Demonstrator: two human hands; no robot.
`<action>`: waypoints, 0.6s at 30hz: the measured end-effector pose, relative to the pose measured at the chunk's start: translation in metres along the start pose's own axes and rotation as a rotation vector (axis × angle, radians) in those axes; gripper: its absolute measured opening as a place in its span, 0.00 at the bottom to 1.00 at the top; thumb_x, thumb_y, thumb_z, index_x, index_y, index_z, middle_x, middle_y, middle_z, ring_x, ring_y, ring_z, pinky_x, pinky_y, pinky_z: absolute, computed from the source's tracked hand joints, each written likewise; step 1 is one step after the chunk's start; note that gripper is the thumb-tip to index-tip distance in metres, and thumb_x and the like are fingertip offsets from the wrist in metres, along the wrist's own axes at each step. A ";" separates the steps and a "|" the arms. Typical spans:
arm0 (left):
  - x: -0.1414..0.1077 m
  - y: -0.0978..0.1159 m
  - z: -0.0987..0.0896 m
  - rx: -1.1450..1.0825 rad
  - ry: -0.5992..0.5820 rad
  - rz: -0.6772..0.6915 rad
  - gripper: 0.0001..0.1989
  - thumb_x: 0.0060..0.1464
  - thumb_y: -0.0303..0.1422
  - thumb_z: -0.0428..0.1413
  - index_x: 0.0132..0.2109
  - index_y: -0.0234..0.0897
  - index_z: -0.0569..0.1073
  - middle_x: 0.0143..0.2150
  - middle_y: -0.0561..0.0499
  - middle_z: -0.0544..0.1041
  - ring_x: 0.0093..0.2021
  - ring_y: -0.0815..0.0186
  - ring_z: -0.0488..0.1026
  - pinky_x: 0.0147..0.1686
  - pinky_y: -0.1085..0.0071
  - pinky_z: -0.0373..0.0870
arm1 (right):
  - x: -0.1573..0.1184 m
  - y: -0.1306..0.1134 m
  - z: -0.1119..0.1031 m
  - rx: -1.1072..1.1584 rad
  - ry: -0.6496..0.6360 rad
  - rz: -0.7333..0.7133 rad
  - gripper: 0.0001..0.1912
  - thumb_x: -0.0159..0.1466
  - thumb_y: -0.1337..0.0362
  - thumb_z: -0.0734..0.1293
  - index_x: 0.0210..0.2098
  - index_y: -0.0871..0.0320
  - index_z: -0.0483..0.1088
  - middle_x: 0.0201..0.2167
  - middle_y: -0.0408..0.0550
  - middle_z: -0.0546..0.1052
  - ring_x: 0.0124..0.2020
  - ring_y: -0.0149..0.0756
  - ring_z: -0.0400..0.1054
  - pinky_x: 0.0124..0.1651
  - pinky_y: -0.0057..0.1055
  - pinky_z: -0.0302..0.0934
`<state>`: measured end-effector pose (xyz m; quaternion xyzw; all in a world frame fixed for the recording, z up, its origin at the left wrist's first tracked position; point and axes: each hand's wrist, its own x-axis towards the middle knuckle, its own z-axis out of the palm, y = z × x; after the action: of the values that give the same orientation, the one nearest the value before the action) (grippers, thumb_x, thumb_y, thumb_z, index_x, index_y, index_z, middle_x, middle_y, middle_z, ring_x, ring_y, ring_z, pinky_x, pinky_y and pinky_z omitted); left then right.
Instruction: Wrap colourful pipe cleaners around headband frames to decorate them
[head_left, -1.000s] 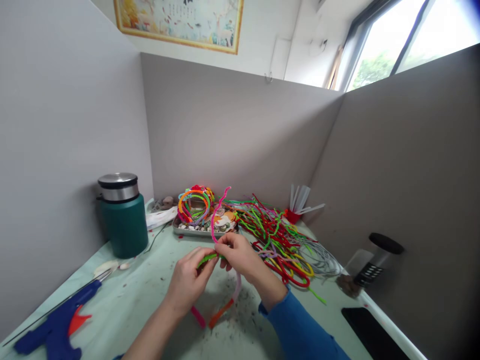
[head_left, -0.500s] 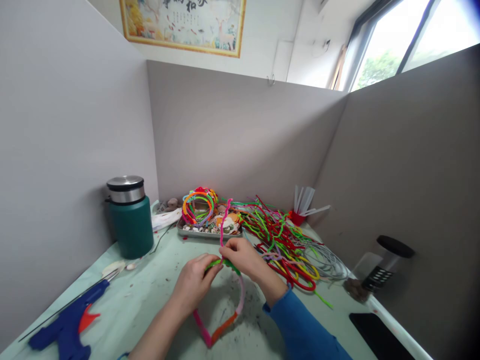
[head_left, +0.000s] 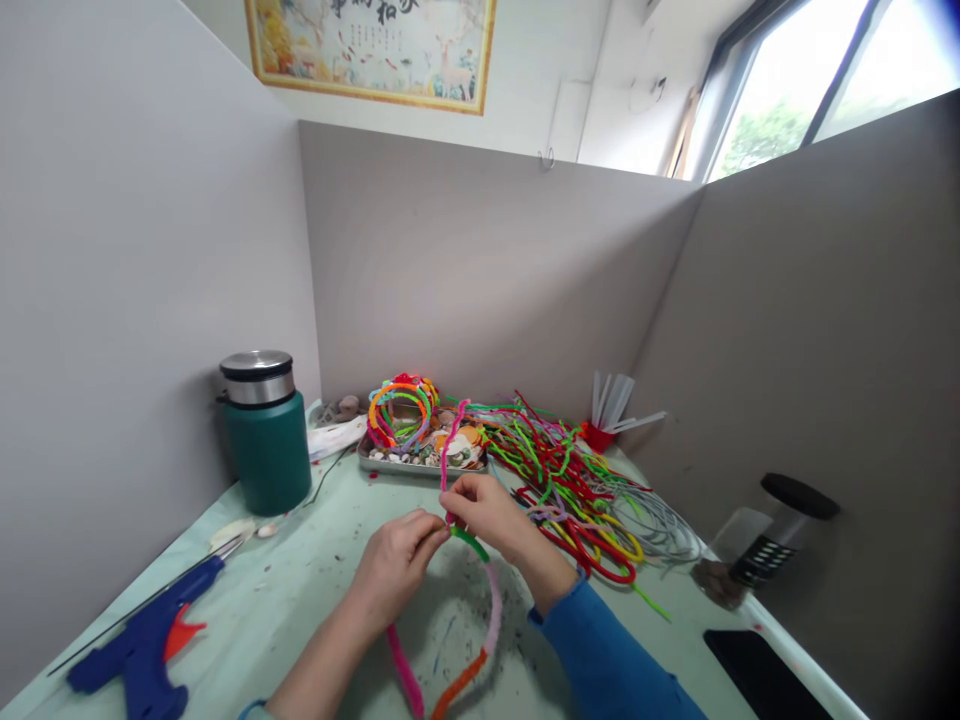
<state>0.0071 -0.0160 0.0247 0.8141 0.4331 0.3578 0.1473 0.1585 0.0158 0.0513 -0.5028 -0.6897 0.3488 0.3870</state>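
Observation:
A multicoloured pipe-cleaner hoop, with green, pale pink, orange and bright pink stretches, hangs below my fingers over the table. My left hand pinches it at the top, near the green stretch. Beside it, my right hand pinches a bright pink pipe cleaner where it meets the hoop; its free end stands straight up. Part of the hoop's left side is hidden behind my left hand.
Behind my hands, a metal tray holds shells and finished hoops. Loose pipe cleaners spread to the right. A green flask and blue glue gun are at left; a jar and a black phone-like slab are at right.
My left fingers have closed in toward my right fingertips, uncovering more green on the right. The hoop hangs slightly lower, and the view has shifted a little.

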 end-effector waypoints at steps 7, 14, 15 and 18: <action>0.000 0.002 -0.001 -0.015 -0.001 -0.037 0.12 0.55 0.36 0.47 0.31 0.37 0.72 0.28 0.51 0.73 0.29 0.68 0.68 0.31 0.74 0.61 | 0.001 0.004 0.001 0.067 0.000 0.050 0.10 0.53 0.62 0.63 0.19 0.61 0.65 0.15 0.40 0.67 0.17 0.25 0.59 0.19 0.20 0.49; 0.000 0.001 -0.001 -0.028 -0.043 -0.022 0.13 0.56 0.36 0.45 0.33 0.37 0.73 0.29 0.51 0.73 0.30 0.67 0.69 0.32 0.74 0.61 | 0.002 0.007 0.004 0.150 0.007 0.140 0.07 0.51 0.64 0.63 0.19 0.61 0.64 0.13 0.39 0.66 0.15 0.25 0.59 0.17 0.20 0.49; 0.000 0.001 -0.001 -0.033 -0.049 -0.019 0.13 0.57 0.36 0.45 0.33 0.38 0.73 0.29 0.51 0.74 0.30 0.67 0.69 0.32 0.75 0.61 | 0.002 0.006 0.004 0.169 0.007 0.163 0.07 0.51 0.65 0.63 0.19 0.60 0.64 0.13 0.39 0.66 0.15 0.25 0.59 0.17 0.21 0.49; -0.001 0.002 0.000 -0.053 -0.067 -0.005 0.13 0.57 0.36 0.45 0.33 0.38 0.73 0.29 0.51 0.74 0.31 0.68 0.69 0.32 0.75 0.61 | 0.004 0.005 0.003 0.236 0.015 0.194 0.06 0.51 0.65 0.63 0.19 0.60 0.64 0.13 0.40 0.67 0.14 0.25 0.59 0.16 0.21 0.50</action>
<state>0.0077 -0.0180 0.0254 0.8203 0.4201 0.3416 0.1842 0.1573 0.0203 0.0465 -0.5206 -0.5893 0.4595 0.4129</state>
